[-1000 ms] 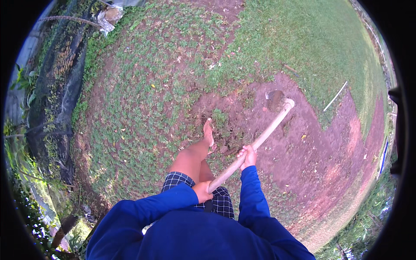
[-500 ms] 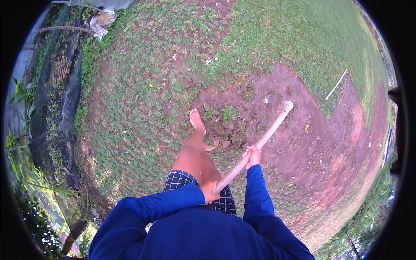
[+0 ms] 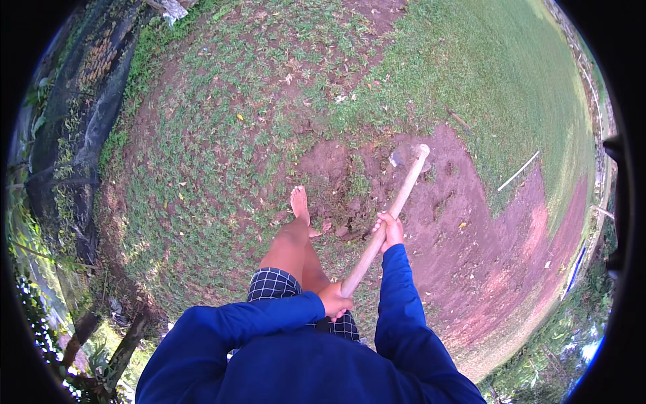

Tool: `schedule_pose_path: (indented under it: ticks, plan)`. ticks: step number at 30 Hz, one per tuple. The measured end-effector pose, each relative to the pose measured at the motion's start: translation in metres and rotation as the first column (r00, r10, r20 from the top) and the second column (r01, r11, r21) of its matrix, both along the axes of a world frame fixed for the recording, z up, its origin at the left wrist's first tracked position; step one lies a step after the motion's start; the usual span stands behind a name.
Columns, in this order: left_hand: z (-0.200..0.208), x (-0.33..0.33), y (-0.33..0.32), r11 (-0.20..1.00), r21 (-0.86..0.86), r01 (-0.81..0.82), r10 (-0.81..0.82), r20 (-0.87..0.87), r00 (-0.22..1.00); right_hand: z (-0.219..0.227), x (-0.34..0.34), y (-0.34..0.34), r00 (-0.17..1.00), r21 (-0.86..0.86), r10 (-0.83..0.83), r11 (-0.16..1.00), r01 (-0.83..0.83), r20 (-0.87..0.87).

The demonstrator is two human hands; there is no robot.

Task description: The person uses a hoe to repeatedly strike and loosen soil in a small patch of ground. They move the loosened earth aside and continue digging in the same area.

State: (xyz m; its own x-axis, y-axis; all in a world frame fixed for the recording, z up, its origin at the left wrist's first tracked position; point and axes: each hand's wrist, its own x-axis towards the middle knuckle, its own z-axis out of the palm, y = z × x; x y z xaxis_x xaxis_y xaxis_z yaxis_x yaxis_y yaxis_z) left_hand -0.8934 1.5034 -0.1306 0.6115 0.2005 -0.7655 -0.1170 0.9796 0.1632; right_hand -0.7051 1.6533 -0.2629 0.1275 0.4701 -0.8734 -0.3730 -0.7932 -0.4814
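A hoe with a long pale wooden handle [image 3: 406, 187] slants from my waist up to the right, over bare brown soil. My left hand [image 3: 334, 301] is closed round its near end, in front of my checked shorts. Farther up the shaft, my right hand [image 3: 391, 231] wraps round the wood. At the far end, a greyish metal blade [image 3: 396, 159] shows in part beside the handle's tip, low over or against the soil; I cannot tell whether it touches. Loosened clods and weed tufts [image 3: 346, 225] lie between the blade and my bare feet [image 3: 299, 202].
Patchy weeds [image 3: 202, 161] cover the ground to the left, up to a dark mesh fence [image 3: 74, 141]. Mown grass [image 3: 511, 87] spreads at the far right, with a thin white stick [image 3: 518, 171] on it. Scraped bare soil [image 3: 484, 249] lies to my right.
The hoe's head has shifted to the left, and its handle stands steeper in the picture. Both hands keep their hold. The whole view has also moved slightly.
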Motion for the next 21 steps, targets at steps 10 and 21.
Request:
schedule_pose_path:
  ticks: [10, 21]
  plan:
    - [-0.023, -0.052, 0.040, 0.967, -0.210, -0.145, 0.121, -0.124, 0.985, -0.158, -0.102, 0.026, 0.939, -0.387, 0.303, 0.856, -0.343, -0.161]
    - [-0.033, 0.034, 0.013, 0.836, -0.277, -0.473, 0.455, -0.131, 0.881, -0.128, -0.080, 0.027, 0.749, -0.391, 0.650, 0.660, -0.641, -0.130]
